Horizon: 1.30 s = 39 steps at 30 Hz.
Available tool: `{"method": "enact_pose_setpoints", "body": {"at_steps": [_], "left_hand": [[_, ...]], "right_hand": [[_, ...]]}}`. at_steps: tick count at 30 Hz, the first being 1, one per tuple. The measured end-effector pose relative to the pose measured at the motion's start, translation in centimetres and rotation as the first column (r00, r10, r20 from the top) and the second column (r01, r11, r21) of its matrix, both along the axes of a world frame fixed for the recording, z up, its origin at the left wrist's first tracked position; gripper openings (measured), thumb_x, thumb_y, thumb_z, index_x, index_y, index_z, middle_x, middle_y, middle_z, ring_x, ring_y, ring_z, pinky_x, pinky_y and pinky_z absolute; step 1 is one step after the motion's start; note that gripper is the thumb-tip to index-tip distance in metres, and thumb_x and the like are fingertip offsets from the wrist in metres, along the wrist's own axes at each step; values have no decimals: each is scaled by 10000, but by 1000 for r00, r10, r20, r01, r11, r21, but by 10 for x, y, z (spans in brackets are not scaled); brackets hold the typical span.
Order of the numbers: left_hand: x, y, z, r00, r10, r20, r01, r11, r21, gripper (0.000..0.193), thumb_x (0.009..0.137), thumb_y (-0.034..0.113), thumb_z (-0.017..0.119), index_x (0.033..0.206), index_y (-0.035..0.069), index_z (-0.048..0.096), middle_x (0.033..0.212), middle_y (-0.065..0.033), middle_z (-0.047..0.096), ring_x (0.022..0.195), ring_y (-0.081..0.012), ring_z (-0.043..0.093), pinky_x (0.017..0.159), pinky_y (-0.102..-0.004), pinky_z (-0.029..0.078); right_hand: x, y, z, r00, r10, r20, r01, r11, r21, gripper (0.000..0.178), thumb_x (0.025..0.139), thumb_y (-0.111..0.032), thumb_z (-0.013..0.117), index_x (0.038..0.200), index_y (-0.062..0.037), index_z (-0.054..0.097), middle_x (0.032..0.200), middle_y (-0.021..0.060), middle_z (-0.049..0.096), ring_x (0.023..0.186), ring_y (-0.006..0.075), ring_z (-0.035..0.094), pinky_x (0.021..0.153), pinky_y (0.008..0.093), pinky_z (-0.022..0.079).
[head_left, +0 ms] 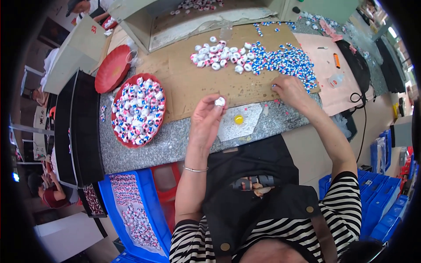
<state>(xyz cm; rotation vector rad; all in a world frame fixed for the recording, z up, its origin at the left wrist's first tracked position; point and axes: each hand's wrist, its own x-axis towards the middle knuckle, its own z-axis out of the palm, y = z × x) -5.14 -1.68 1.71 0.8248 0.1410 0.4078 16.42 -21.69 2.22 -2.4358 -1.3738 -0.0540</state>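
Note:
My left hand (207,116) pinches a small white rounded piece (219,101) between thumb and fingers, above the near edge of the bench. Out to the right, my right hand (290,90) reaches to the near side of a spread of tiny blue-and-white pieces (280,61), its fingertips closed together over a small blue bit. Left of that spread lies a loose group of white rounded pieces with pink parts (217,56). Between my hands, a yellow round blob (238,119) sits on a whitish sheet (250,127).
A red dish (163,115) heaped with white, pink and blue pieces stands at the left, beside another red dish (115,65). Brown cardboard (180,87) covers the bench. An orange marker-like item (337,60) and a small bottle (336,80) lie right. A blue crate (162,219) holds more pieces.

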Motion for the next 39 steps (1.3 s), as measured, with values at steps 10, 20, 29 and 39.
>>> {"method": "enact_pose_setpoints", "body": {"at_steps": [10, 20, 29, 39], "left_hand": [[-50, -6, -36, 996, -14, -90, 8, 998, -70, 358, 913, 32, 578, 1268, 13, 534, 1190, -134, 609, 922, -139, 612, 838, -264, 494], [-77, -4, -20, 984, 121, -133, -93, 975, 204, 366, 859, -80, 608, 1216, -30, 546, 1097, -101, 630, 996, -142, 616, 895, -266, 501], [-61, -23, -30, 919, 339, -200, -172, 804, 569, 328, 784, -105, 668, 1097, -22, 614, 998, -73, 615, 905, -127, 634, 796, -249, 549], [-40, -43, -31, 962, 264, -74, -148, 727, 671, 329, 796, -95, 664, 1114, -20, 625, 1042, -99, 624, 877, -145, 642, 758, -254, 562]], "right_hand": [[-68, 18, 27, 947, 183, -264, -149, 978, 143, 93, 789, -67, 640, 844, 1, 673, 824, 152, 653, 807, 337, 635, 704, 413, 500], [-98, 50, 20, 851, 524, -25, -524, 849, -71, 223, 687, 29, 596, 906, -11, 594, 820, 144, 560, 762, 345, 611, 622, 430, 488], [-102, 43, 21, 898, 412, -156, -400, 911, 101, 102, 743, -39, 616, 818, 30, 613, 781, 196, 583, 743, 376, 610, 662, 437, 494], [-115, 23, 24, 290, 232, -929, 131, 952, 278, 120, 881, -38, 638, 979, 8, 688, 821, 22, 658, 772, 80, 617, 676, 242, 509]]}}
